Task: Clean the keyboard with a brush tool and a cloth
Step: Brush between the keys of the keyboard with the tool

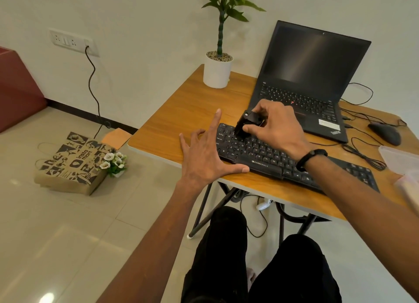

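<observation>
A black keyboard point(267, 157) lies slanted along the front of the wooden table point(181, 112). My right hand point(275, 128) grips a small black brush tool point(246, 122), its bristle end down on the keys at the keyboard's upper left corner. My left hand point(206, 153) is spread flat, fingers apart, at the keyboard's left end; its thumb rests along the keyboard's front edge. It holds nothing. No cloth can be made out for certain.
An open black laptop point(313, 76) stands behind the keyboard. A potted plant in a white pot point(216, 72) is at the back left, a mouse point(385, 133) and cables at right, a clear plastic container point(401, 158) at the right edge. A paper bag point(70, 164) sits on the floor.
</observation>
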Available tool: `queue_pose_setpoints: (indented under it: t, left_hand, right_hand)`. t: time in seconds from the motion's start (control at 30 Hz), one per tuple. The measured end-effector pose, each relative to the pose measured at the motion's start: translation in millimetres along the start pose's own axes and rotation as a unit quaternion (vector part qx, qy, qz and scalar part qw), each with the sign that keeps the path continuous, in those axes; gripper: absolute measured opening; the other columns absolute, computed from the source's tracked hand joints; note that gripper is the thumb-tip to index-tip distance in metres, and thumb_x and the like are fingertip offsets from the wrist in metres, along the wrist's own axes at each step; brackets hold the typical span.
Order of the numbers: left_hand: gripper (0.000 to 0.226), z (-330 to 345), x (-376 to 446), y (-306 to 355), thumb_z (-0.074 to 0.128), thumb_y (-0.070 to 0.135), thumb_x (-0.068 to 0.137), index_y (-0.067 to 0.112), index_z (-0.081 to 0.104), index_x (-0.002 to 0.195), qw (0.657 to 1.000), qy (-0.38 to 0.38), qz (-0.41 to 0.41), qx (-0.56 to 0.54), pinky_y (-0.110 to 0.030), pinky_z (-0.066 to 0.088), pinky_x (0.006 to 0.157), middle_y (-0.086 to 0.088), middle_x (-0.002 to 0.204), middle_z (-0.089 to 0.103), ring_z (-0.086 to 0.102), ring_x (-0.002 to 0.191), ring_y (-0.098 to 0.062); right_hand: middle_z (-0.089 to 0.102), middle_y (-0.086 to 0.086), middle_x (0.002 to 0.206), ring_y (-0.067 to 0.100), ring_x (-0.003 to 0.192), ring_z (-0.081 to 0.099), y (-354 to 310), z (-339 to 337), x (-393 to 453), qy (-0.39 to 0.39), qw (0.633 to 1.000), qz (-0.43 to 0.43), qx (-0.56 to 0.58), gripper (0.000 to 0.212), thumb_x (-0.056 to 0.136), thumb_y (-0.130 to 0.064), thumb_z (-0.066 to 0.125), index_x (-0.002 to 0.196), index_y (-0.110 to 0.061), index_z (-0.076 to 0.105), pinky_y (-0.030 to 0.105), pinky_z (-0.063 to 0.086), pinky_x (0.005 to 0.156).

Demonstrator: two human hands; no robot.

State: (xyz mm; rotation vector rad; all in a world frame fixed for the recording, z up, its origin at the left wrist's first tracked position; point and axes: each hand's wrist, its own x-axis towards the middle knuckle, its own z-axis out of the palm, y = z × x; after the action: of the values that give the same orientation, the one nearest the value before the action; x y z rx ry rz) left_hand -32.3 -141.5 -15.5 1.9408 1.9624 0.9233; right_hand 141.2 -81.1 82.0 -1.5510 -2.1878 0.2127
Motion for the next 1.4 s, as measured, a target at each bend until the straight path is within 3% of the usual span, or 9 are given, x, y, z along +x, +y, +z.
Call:
queue_pose_setpoints:
  t: [0.23, 0.4, 0.53, 0.7, 0.87, 1.0, 1.13, 1.4]
  left_hand:
    - [0.155, 0.7, -0.4, -0.1, 0.067, 0.099, 0.048, 0.043, -0.027, 0.158, 1.000, 0.008, 0.003, 0.013, -0.073, 0.009, 0.122, -0.001, 0.159, 0.045, 0.036, 0.147, -0.029]
    - [0.157, 0.8, -1.1, -0.1, 0.067, 0.099, 0.048, 0.039, -0.025, 0.160, 1.000, -0.002, 0.017, 0.020, -0.075, 0.009, 0.120, -0.002, 0.161, 0.042, 0.035, 0.148, -0.032]
    - [0.155, 1.0, -2.1, 1.6, 0.067, 0.099, 0.050, 0.038, -0.023, 0.161, 0.999, -0.003, 0.025, 0.030, -0.075, 0.006, 0.121, -0.004, 0.166, 0.033, 0.030, 0.151, -0.032]
    - [0.153, 7.7, -4.4, 13.4, 0.056, 0.105, 0.050, 0.036, -0.023, 0.161, 0.999, 0.002, 0.027, 0.027, -0.076, 0.001, 0.120, -0.007, 0.170, 0.025, 0.019, 0.157, -0.033]
    - [0.152, 32.7, -12.0, 38.5, 0.053, 0.106, 0.050, 0.036, -0.022, 0.162, 0.997, 0.030, 0.056, 0.045, -0.072, -0.002, 0.123, -0.010, 0.171, 0.021, 0.010, 0.160, -0.030]
    - [0.148, 49.0, -15.1, 58.3, 0.058, 0.101, 0.054, 0.036, -0.020, 0.162, 0.994, 0.045, 0.082, 0.054, -0.068, -0.007, 0.124, -0.011, 0.171, 0.020, 0.008, 0.161, -0.029]
    - [0.147, 59.1, -14.9, 78.4, 0.066, 0.095, 0.057, 0.037, -0.017, 0.163, 0.990, 0.040, 0.116, 0.064, -0.066, -0.010, 0.123, -0.012, 0.171, 0.019, 0.008, 0.161, -0.029]
    - [0.143, 76.2, -12.2, 111.6, 0.069, 0.092, 0.060, 0.040, -0.017, 0.162, 0.987, 0.021, 0.148, 0.052, -0.067, -0.010, 0.123, -0.008, 0.171, 0.020, 0.008, 0.161, -0.029]
  right_hand:
    - [0.076, -0.002, 0.107, 0.007, 0.078, 0.061, -4.9, -21.3, -33.0, -0.089, 0.996, -0.018, -0.001, 0.035, 0.077, -0.046, 0.087, 0.100, -0.028, 0.068, 0.040, 0.060, 0.084]
    - [0.077, -0.006, 0.100, 0.009, 0.087, 0.072, -7.9, -43.6, -41.7, -0.159, 0.986, 0.017, 0.041, 0.033, 0.078, -0.053, 0.083, 0.101, -0.033, 0.070, 0.046, 0.061, 0.086]
    - [0.078, 0.002, 0.076, 0.012, 0.063, 0.075, -8.5, -43.0, -35.1, -0.080, 0.986, 0.051, 0.136, 0.030, 0.085, -0.043, 0.082, 0.104, -0.023, 0.071, 0.043, 0.066, 0.071]
    - [0.076, 0.001, 0.067, 0.011, 0.063, 0.076, -11.4, -11.7, -29.0, 0.010, 0.980, 0.115, 0.164, 0.035, 0.078, -0.050, 0.084, 0.084, -0.019, 0.071, 0.045, 0.065, 0.068]
    - [0.074, 0.013, 0.068, 0.029, 0.066, 0.074, 7.9, -11.1, -43.4, 0.047, 0.979, 0.146, 0.136, 0.059, 0.068, -0.060, 0.076, 0.081, -0.003, 0.070, 0.053, 0.061, 0.059]
    - [0.072, 0.002, 0.067, 0.019, 0.064, 0.071, 36.4, -33.5, -64.2, 0.086, 0.982, 0.161, 0.054, 0.043, 0.074, -0.054, 0.078, 0.079, -0.013, 0.069, 0.046, 0.062, 0.059]
    - [0.067, -0.008, 0.077, 0.009, 0.071, 0.064, 63.5, -55.8, -89.4, 0.093, 0.980, 0.173, -0.019, 0.035, 0.078, -0.055, 0.079, 0.086, -0.024, 0.064, 0.029, 0.054, 0.057]
    - [0.069, 0.000, 0.086, 0.020, 0.079, 0.064, 116.8, -94.2, -134.7, 0.126, 0.958, 0.245, -0.077, 0.036, 0.079, -0.054, 0.078, 0.090, -0.024, 0.062, 0.036, 0.055, 0.063]
